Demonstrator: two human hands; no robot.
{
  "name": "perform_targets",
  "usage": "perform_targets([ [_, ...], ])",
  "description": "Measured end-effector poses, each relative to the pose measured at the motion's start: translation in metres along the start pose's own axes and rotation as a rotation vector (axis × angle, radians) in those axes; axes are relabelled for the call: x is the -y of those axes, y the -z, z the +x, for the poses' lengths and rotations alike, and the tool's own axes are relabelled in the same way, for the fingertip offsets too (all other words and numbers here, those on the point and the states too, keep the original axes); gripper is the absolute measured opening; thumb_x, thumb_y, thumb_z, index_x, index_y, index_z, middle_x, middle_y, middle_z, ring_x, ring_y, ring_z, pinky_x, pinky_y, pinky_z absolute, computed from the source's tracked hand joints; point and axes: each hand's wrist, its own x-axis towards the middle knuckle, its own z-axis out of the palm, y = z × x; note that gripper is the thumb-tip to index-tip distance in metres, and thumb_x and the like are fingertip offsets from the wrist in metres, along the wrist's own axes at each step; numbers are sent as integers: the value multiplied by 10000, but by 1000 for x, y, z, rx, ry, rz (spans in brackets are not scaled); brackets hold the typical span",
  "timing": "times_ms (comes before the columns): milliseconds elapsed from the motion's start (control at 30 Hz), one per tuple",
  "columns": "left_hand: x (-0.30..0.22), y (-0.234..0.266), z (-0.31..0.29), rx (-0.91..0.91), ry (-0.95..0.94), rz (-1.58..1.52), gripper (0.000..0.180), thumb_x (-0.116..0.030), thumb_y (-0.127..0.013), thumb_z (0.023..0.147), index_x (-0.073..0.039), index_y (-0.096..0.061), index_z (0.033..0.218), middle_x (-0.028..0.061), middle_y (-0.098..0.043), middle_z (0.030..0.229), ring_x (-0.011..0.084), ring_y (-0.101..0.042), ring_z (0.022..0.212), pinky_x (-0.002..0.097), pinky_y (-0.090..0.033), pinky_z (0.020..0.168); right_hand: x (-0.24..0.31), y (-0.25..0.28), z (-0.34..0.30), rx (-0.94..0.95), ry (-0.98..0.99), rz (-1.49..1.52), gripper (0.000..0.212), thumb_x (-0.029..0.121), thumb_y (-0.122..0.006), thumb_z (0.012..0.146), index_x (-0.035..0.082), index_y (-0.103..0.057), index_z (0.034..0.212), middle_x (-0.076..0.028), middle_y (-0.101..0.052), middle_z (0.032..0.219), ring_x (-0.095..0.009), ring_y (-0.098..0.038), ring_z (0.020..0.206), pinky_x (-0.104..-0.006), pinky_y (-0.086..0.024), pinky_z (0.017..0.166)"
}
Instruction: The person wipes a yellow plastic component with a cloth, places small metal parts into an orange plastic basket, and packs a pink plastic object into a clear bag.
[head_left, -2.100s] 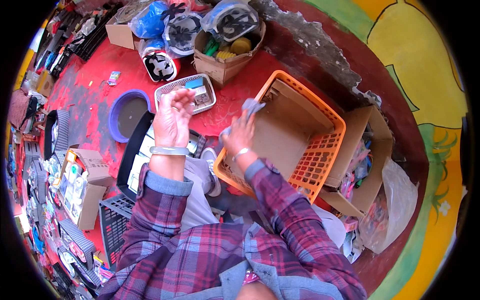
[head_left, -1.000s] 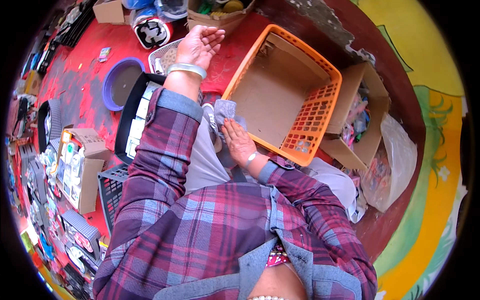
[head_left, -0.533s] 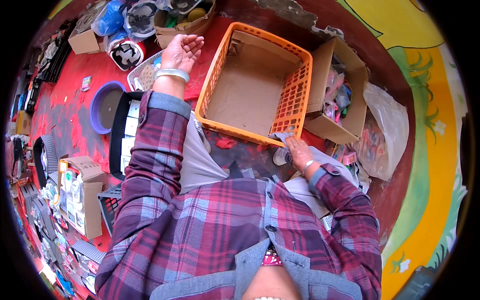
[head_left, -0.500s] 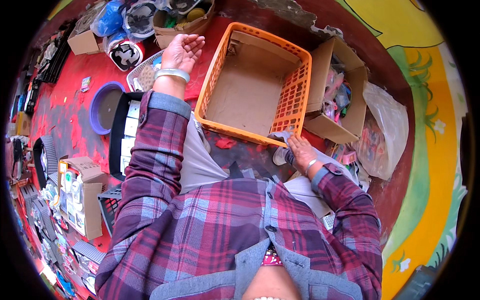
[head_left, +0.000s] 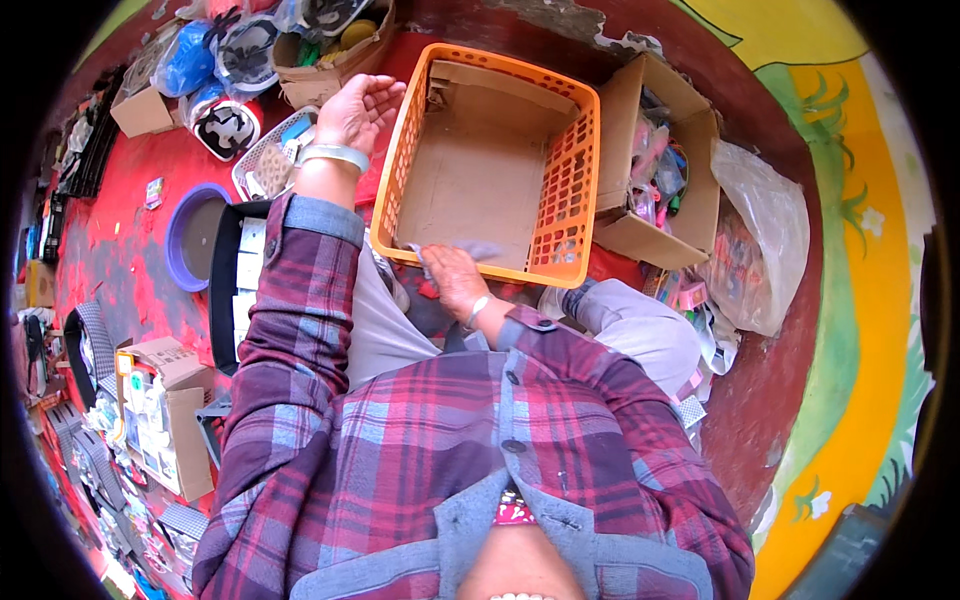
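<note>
An orange plastic basket with holed sides stands before me, its bottom lined with brown cardboard. My right hand is at the near rim, left of its middle, fingers closed on a greyish cloth. Part of that cloth hangs over the rim into the basket; the rest is under the fingers. My left hand is raised beside the basket's far left side, palm turned up and fingers loosely bent, with nothing in it. Whether it touches the basket I cannot tell.
Right of the basket stands a cardboard box of small colourful goods, beside a clear plastic bag. To the left are a purple basin, a black tray with white packets, and several goods boxes. Bagged caps lie farther back.
My right hand has slid left along the near rim with the cloth, from the right corner to left of the middle. The left hand stays by the far left side.
</note>
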Motion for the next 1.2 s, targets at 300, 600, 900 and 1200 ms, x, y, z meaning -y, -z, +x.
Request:
perform_targets([
  [300,14,-9,-1,70,23,180,169,-180,-518,830,-39,-604,863,95,-658,842,163,-622,806,256,-457,708,-63,106,-82,242,-368,-25,217,96,-481,838,23,-568,1023,-127,-620,929,-297,-593,909,-372,-471,808],
  [600,144,-34,-24,771,-315,1691,478,-391,-602,760,-45,-571,1088,176,-599,1059,321,-569,987,393,-446,873,-104,186,-96,-253,-961,553,246,182,-480,867,10,-643,932,-50,-638,715,-123,-599,645,-248,-483,592],
  [900,220,-18,-74,889,198,2032,342,-126,-614,714,-82,-582,1052,160,-611,1048,299,-571,1018,378,-456,853,-68,50,-89,-323,-1315,71,671,116,-522,777,-135,-183,1298,-400,-292,1264,-474,-383,1154,-403,-336,985],
  [1200,202,-19,-71,1005,160,2051,280,-122,-540,769,-108,-636,1031,119,-615,1079,279,-581,1021,374,-464,850,-116,79,-65,-111,-1376,34,562,114,-503,840,-130,-243,1274,-296,-486,1161,-387,-504,1062,-409,-399,913],
])
